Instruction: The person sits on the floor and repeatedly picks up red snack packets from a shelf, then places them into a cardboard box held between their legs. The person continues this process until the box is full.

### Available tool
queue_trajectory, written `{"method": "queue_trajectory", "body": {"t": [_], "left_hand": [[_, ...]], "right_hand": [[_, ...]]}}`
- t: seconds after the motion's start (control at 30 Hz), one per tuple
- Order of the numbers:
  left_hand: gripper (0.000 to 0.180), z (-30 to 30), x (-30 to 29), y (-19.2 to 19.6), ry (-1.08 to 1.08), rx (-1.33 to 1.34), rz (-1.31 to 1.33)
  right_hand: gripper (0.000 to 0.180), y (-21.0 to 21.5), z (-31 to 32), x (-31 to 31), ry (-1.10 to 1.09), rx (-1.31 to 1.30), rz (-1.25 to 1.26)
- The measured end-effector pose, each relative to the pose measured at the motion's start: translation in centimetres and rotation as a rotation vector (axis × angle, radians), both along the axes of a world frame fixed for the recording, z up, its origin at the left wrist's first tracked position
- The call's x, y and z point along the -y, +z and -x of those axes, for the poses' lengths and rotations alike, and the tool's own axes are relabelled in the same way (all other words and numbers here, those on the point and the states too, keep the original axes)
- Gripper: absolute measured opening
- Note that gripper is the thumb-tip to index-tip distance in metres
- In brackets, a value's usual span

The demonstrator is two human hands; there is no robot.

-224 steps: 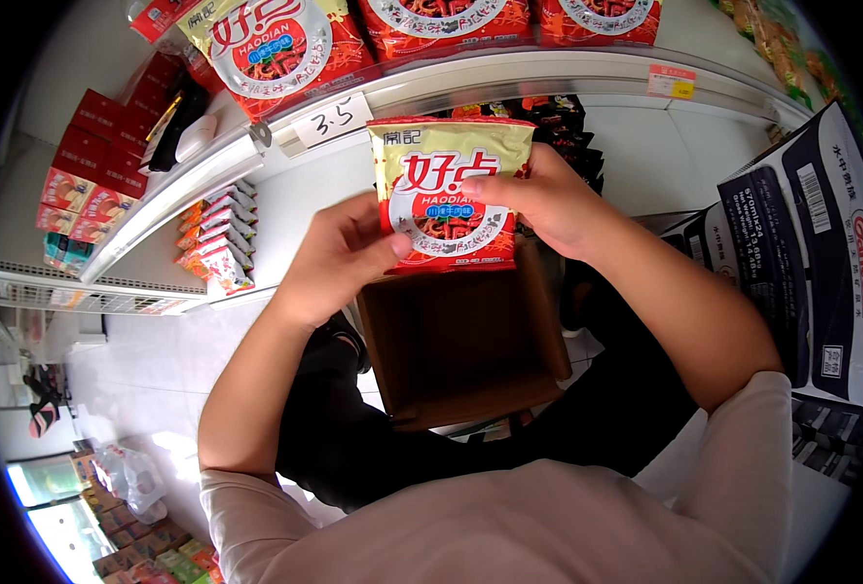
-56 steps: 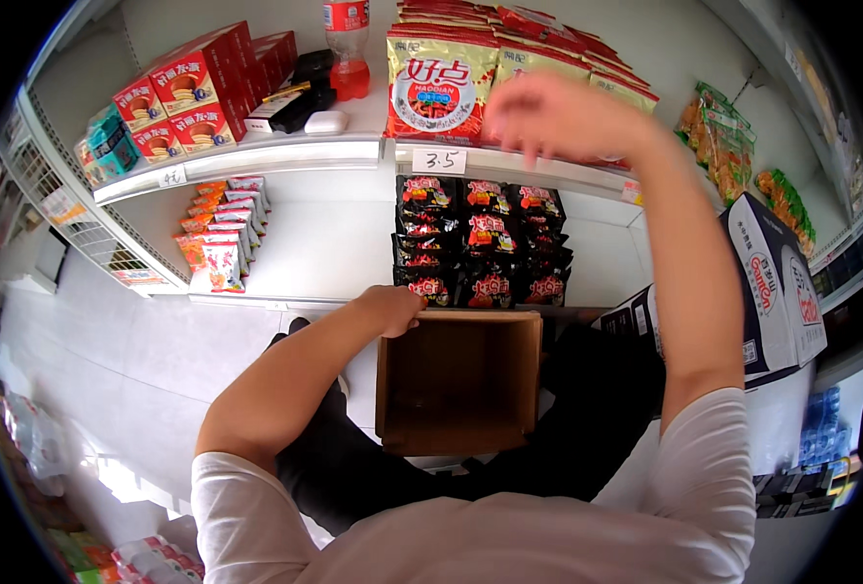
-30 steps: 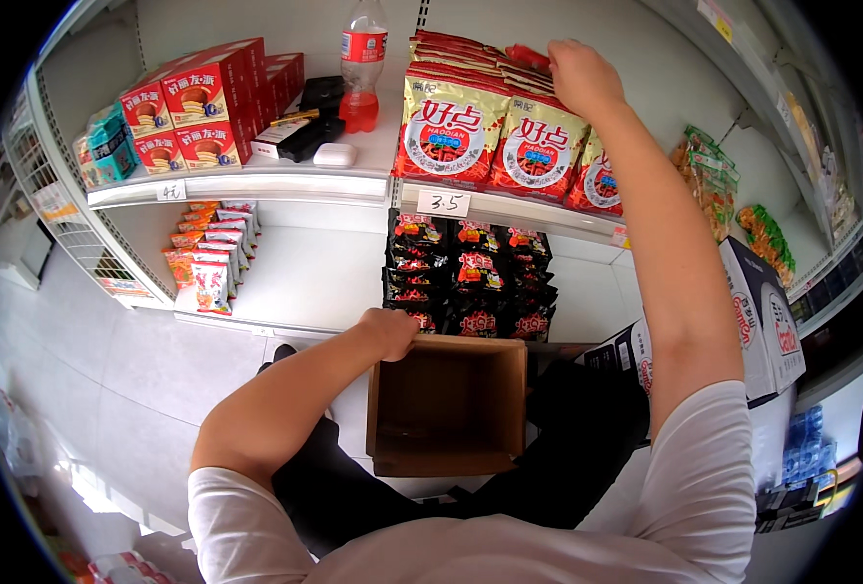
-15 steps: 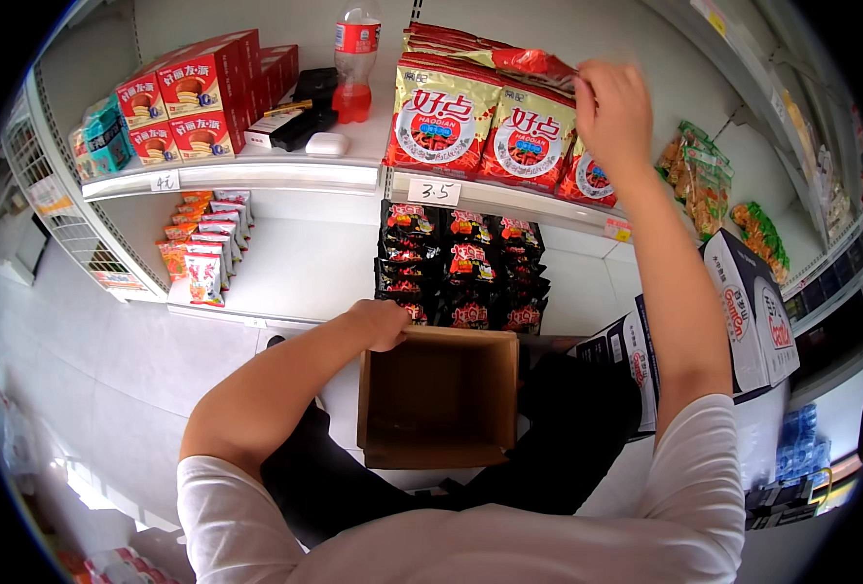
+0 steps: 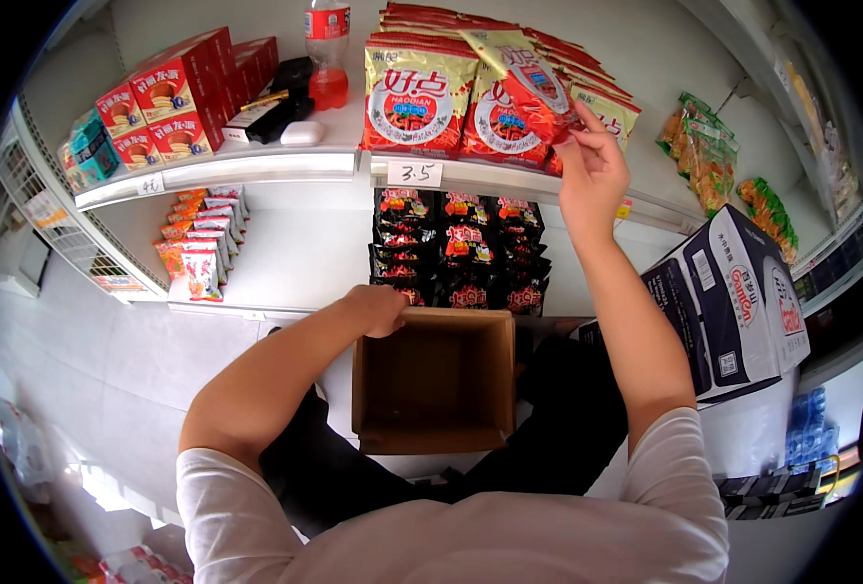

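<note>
— What do you see from the head camera?

— The right hand (image 5: 592, 175) is raised to the upper shelf (image 5: 256, 165). Its fingers are closed on the edge of a tilted snack bag (image 5: 533, 83), red and yellow, which leans across the row of matching snack bags (image 5: 417, 97) standing upright on that shelf.

— And the other hand?

— The left hand (image 5: 378, 310) rests on the top left corner of an open brown cardboard box (image 5: 436, 380), fingers curled over its rim. The box sits low in front of the person, just below the lower shelf, and no goods show inside it.

— What else is around?

— Red boxes (image 5: 173, 97) stand at the left of the upper shelf, with a red drink bottle (image 5: 327, 49) and a few dark items beside them. Dark packets (image 5: 460, 248) are stacked on the lower shelf just behind the box, and orange packets (image 5: 198, 243) farther left. A dark blue and white carton (image 5: 733, 302) stands to the right.
</note>
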State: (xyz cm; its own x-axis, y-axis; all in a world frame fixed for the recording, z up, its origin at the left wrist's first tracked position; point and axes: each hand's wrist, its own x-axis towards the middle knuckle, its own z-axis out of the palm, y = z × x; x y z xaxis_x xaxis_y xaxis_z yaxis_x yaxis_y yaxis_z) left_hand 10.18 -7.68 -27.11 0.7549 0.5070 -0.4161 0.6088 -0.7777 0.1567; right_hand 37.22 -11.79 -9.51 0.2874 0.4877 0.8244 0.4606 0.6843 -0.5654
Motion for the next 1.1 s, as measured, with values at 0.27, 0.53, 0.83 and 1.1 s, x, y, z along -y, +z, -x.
{"method": "queue_trajectory", "body": {"t": [0.27, 0.53, 0.83, 1.1], "left_hand": [[0.032, 0.2, -0.9, -0.9, 0.086, 0.058, -0.026], [0.021, -0.6, -2.9, -2.6, 0.123, 0.004, -0.062], [0.026, -0.8, -3.0, -1.0, 0.168, 0.02, -0.02], [0.041, 0.6, -2.6, 5.9, 0.825, 1.24, 1.209]], "right_hand": [[0.014, -5.4, 0.0, 2.8, 0.111, 0.019, -0.024], [0.017, -6.7, 0.6, 4.2, 0.206, 0.057, 0.023], [0.022, -7.3, 1.4, 5.3, 0.069, 0.413, -0.009], [0.018, -7.5, 1.2, 4.4, 0.072, 0.467, -0.059]]}}
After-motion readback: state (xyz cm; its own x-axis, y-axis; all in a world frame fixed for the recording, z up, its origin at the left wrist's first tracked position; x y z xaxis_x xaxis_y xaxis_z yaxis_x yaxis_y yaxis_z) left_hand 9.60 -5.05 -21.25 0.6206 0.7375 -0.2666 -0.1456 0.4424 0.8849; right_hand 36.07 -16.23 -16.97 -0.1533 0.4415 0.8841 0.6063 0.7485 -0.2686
